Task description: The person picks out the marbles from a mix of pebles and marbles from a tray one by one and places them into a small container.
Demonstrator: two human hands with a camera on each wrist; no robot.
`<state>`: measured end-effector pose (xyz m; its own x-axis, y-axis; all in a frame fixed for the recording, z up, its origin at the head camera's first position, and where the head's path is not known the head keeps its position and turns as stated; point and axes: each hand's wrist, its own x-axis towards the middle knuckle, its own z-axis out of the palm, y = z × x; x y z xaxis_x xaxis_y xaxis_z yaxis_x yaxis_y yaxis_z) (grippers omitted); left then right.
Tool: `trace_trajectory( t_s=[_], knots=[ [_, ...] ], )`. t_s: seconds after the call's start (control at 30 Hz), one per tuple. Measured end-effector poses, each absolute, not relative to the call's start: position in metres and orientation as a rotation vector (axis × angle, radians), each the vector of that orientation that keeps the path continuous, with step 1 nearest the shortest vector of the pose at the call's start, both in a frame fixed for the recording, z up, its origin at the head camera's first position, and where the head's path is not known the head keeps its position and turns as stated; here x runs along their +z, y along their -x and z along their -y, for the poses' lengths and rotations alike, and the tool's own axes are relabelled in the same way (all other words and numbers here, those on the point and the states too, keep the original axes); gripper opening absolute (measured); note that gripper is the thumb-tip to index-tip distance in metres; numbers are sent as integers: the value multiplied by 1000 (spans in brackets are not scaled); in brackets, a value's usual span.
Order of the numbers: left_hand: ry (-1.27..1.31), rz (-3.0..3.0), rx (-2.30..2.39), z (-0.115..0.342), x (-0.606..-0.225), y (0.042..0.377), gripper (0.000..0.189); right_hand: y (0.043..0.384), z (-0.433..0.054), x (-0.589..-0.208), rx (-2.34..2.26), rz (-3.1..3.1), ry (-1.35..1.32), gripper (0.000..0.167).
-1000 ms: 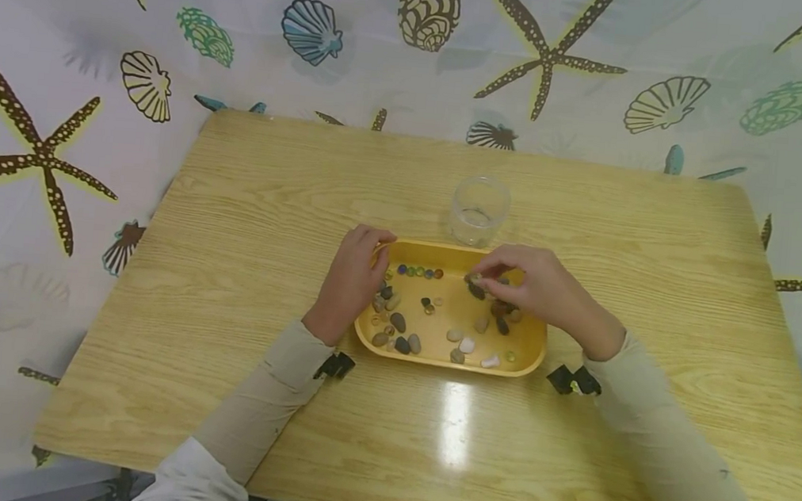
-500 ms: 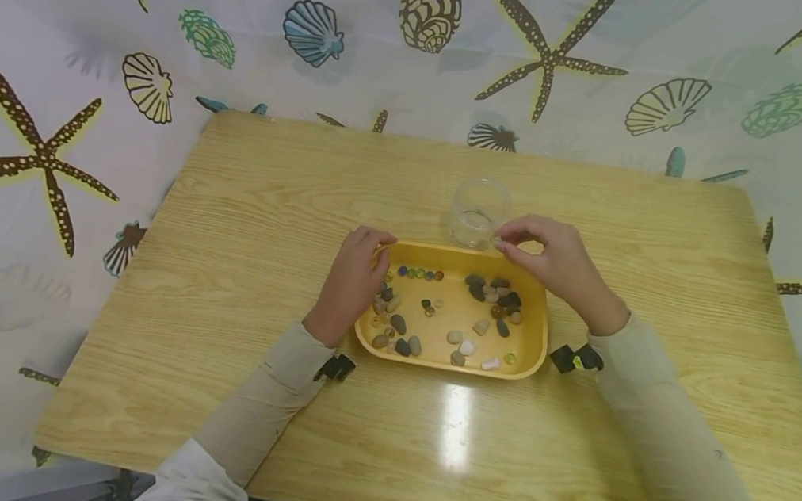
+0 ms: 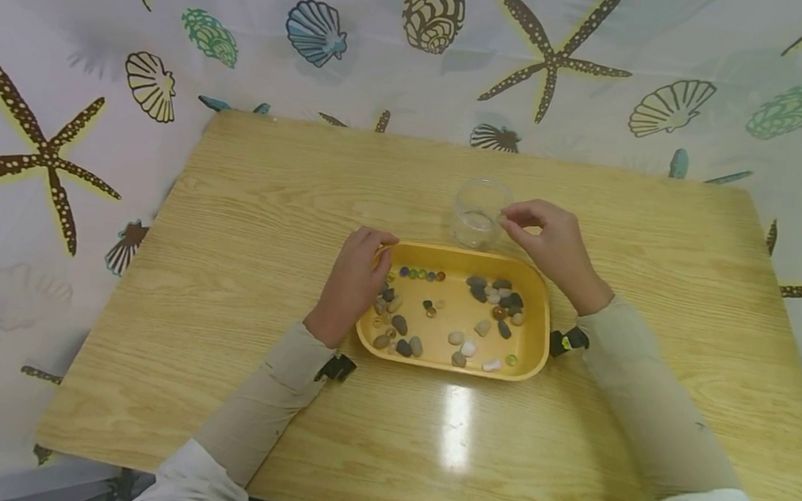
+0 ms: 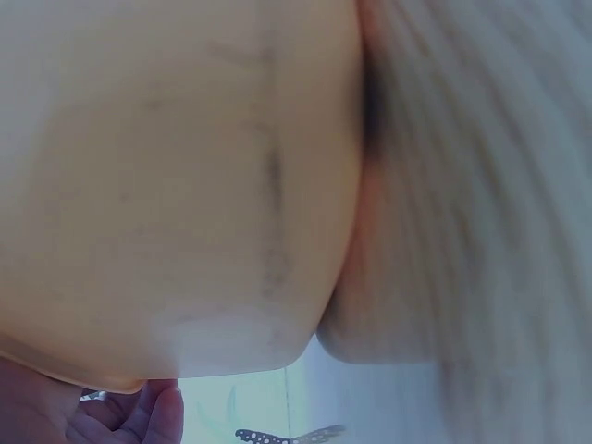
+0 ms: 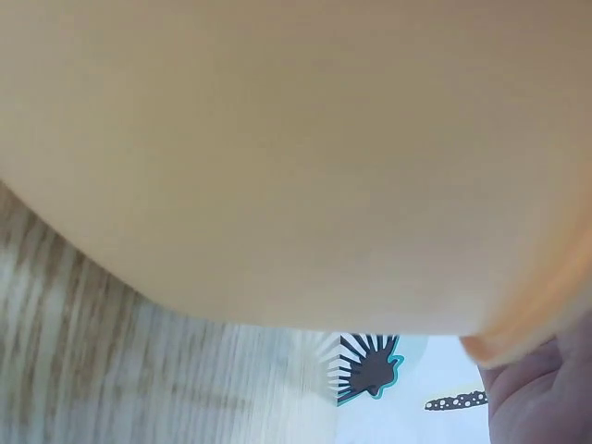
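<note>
In the head view, a yellow plastic tray [image 3: 448, 368] holds pebbles [image 3: 496, 295] and glass marbles [image 3: 422, 274], some marbles lined up along its back wall. My left hand [image 3: 351, 282] grips the tray's back left rim; in the left wrist view, curled fingers [image 4: 165, 416] show past the tray's wall [image 4: 185, 185]. My right hand [image 3: 552, 240] is raised at the right side of a clear round cup [image 3: 477, 233], behind the tray. Thumb and index finger pinch a small, clear-looking marble, mostly hidden by the fingertips. The right wrist view shows mainly the tray's wall [image 5: 277, 185].
The tray and cup stand on a wood-grain table [image 3: 270, 191]. A white curtain [image 3: 359, 80] printed with shells and starfish hangs behind and at both sides. Black wrist cameras [image 3: 337, 367] sit on both sleeves.
My right hand has lifted from the pebbles at the tray's right, moved back over the rim with the small marble, and come up to the cup. The left hand has stayed put.
</note>
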<state>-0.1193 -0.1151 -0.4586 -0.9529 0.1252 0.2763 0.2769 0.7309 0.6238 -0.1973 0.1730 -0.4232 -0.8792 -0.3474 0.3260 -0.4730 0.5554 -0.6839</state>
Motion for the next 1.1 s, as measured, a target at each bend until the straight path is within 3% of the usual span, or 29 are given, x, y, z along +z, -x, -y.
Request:
trace_trajectory(
  t_s=[1.1],
  knots=[
    [331, 2700, -1003, 114, -459, 120, 20, 197, -176, -423, 1158, 2624, -674, 22]
  ],
)
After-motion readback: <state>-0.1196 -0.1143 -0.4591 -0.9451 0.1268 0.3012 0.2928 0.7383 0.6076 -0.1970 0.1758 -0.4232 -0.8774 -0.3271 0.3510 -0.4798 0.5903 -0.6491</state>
